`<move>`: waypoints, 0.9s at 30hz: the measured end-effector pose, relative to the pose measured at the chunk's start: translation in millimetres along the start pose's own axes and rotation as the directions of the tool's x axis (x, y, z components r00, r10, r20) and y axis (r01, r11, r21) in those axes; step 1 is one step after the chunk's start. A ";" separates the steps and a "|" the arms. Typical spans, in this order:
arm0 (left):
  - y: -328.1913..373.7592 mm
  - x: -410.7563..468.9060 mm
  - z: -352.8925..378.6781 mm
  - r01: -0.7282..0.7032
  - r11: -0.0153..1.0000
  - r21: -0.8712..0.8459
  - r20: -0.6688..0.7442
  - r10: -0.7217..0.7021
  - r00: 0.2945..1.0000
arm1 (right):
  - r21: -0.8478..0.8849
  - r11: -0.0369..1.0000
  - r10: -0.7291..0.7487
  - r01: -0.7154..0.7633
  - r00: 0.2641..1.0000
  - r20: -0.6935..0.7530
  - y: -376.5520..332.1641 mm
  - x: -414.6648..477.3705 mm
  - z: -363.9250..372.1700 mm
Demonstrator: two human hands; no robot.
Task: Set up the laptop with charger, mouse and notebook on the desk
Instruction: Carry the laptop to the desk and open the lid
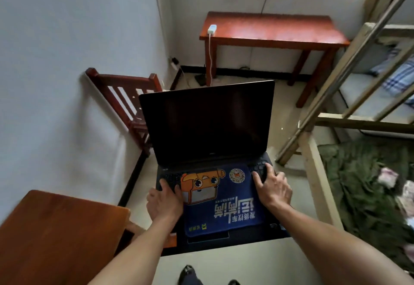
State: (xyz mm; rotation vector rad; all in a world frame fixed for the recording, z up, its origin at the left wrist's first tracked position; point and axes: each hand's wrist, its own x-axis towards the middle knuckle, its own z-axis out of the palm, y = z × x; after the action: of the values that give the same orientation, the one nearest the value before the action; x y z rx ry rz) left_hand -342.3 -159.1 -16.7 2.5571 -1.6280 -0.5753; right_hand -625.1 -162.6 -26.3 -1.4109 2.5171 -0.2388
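Left hand, right hand hold open laptop; blue mousepad atop.

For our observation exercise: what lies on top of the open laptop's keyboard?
A blue mat printed with an orange cartoon covers most of the laptop keyboard. The left hand and right hand hold its sides, fingers on the outer keys. Whatever lies beneath the mat is hidden.
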 end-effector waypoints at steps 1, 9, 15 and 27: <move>14.1 9.2 2.3 -0.013 1.000 0.009 0.001 0.013 1.000 | 0.000 1.000 0.017 -0.017 1.000 0.004 3.4 12.1 -1.6; 140.4 120.4 19.5 -0.105 0.994 0.007 0.036 0.105 0.994 | 0.001 0.992 0.129 -0.129 0.991 -0.023 5.6 144.1 -6.7; 243.0 213.1 7.4 -0.193 0.980 0.054 0.046 0.190 0.981 | 0.008 0.978 0.208 -0.207 0.976 -0.064 -15.6 258.2 -30.4; 465.0 372.0 5.5 -0.210 0.974 0.090 0.037 0.207 0.978 | 0.096 0.972 0.222 -0.214 0.972 -0.080 -29.6 526.6 -48.9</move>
State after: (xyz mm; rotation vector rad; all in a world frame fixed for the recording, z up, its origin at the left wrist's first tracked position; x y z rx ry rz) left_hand -606.4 -692.8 -12.7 2.4055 -1.9460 -0.5298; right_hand -879.6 -626.8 -41.6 -1.1031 2.6728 -0.3725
